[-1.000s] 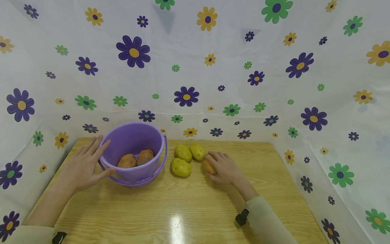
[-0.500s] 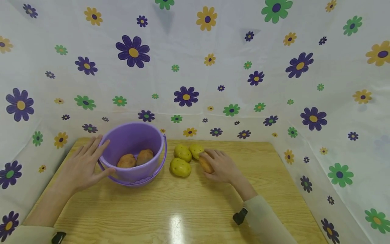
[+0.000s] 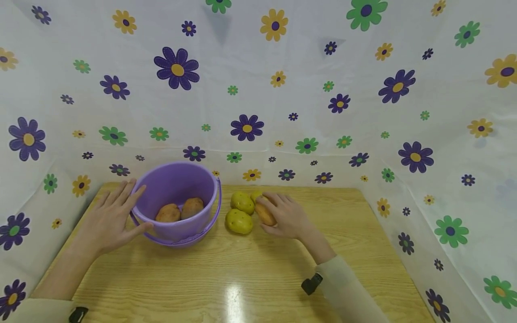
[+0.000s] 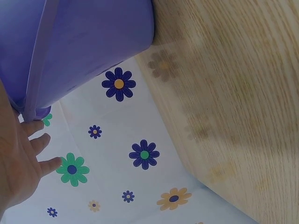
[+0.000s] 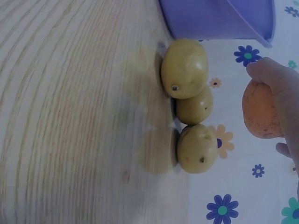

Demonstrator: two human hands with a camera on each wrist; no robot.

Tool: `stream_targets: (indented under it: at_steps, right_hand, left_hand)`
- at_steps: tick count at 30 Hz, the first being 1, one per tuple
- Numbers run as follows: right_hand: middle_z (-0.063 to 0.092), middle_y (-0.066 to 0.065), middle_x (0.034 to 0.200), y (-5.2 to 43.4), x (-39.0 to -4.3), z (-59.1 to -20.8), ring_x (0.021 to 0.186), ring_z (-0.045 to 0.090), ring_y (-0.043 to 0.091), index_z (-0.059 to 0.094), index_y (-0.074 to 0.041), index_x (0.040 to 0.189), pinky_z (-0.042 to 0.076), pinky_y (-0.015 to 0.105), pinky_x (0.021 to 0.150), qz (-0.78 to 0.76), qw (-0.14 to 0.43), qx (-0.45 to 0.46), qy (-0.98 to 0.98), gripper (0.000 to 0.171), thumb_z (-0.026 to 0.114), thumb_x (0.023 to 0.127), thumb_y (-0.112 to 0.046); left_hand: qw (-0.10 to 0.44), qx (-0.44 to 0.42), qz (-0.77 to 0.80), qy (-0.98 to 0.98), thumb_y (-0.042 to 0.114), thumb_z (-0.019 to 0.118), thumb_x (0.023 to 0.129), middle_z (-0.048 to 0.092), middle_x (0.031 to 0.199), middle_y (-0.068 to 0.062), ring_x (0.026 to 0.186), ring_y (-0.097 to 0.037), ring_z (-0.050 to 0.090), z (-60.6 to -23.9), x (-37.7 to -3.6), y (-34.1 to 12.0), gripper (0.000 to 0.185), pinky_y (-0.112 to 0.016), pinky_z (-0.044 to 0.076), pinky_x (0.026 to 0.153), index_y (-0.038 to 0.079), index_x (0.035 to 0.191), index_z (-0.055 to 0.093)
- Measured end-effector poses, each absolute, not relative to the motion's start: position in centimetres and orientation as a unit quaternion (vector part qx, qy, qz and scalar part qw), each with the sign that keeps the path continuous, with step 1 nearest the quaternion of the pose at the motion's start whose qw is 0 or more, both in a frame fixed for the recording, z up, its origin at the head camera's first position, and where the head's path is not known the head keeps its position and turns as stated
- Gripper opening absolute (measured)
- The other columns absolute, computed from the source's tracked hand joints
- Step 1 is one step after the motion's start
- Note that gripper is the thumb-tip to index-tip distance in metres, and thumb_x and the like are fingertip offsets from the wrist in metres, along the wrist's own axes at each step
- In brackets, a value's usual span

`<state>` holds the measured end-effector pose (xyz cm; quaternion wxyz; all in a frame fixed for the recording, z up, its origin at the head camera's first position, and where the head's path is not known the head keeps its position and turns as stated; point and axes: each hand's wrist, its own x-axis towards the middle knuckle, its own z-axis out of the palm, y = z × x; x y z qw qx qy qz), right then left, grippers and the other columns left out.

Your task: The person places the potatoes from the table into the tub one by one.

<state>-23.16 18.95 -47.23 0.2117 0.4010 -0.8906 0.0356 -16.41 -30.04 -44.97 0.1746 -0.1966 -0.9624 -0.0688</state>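
My right hand (image 3: pixel 288 217) grips a brown potato (image 3: pixel 265 215), thumb on the near side and fingers over the top. In the right wrist view this potato (image 5: pixel 260 112) is held up off the table, apart from three yellow potatoes (image 5: pixel 185 70). Those lie in a cluster just left of it in the head view, the rear one (image 3: pixel 256 195) partly covered by my hand. A purple bucket (image 3: pixel 181 231) stands further left with two brown potatoes (image 3: pixel 168 213) inside. Against its left rim rests my left hand (image 3: pixel 113 220), fingers straight and spread.
The bucket's handle (image 3: pixel 220 202) hangs down along its front and right side. Beneath everything is a wooden table (image 3: pixel 242 269). A white flower-print cloth (image 3: pixel 258 103) rises behind the table and along both sides.
My right hand has carried the brown potato left and slightly up, over toward the yellow potatoes, covering more of the rear one. My left hand and the bucket have stayed put.
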Motion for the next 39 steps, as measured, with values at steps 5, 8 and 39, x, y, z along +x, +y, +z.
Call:
stream_targets:
  at_steps: [5,8,39]
  right_hand:
    - [0.064,0.012,0.141,18.3,-23.1,-46.8,0.116,0.070,0.031,0.057,-0.018,0.145,0.064,0.046,0.094,0.052,0.222,0.400,-0.888,0.069,0.080,0.087,-0.048]
    - [0.063,0.012,0.142,17.9,-23.0,-46.4,0.117,0.070,0.031,0.056,-0.019,0.146,0.064,0.046,0.093,0.062,0.229,0.403,-0.884,0.069,0.079,0.087,-0.047]
    - [0.064,0.012,0.141,12.8,-23.3,-42.5,0.116,0.071,0.031,0.058,-0.018,0.144,0.062,0.047,0.101,0.103,0.299,0.443,-0.839,0.069,0.079,0.086,-0.048]
  left_hand:
    - [0.178,-0.198,-0.066,-0.962,0.069,0.067,0.090,0.022,0.176,-0.021,0.165,-0.040,0.019,-44.9,-16.4,-30.1,0.103,-0.069,0.028,0.125,0.012,0.167,0.030]
    - [0.183,-0.202,-0.064,-0.960,0.070,0.067,0.090,0.024,0.175,-0.023,0.164,-0.041,0.022,-44.9,-16.4,-30.1,0.103,-0.069,0.029,0.123,0.011,0.167,0.031]
    - [0.181,-0.204,-0.061,-0.960,0.066,0.065,0.093,0.018,0.176,-0.022,0.166,-0.040,0.017,-45.0,-16.3,-30.0,0.101,-0.065,0.021,0.130,0.012,0.169,0.025]
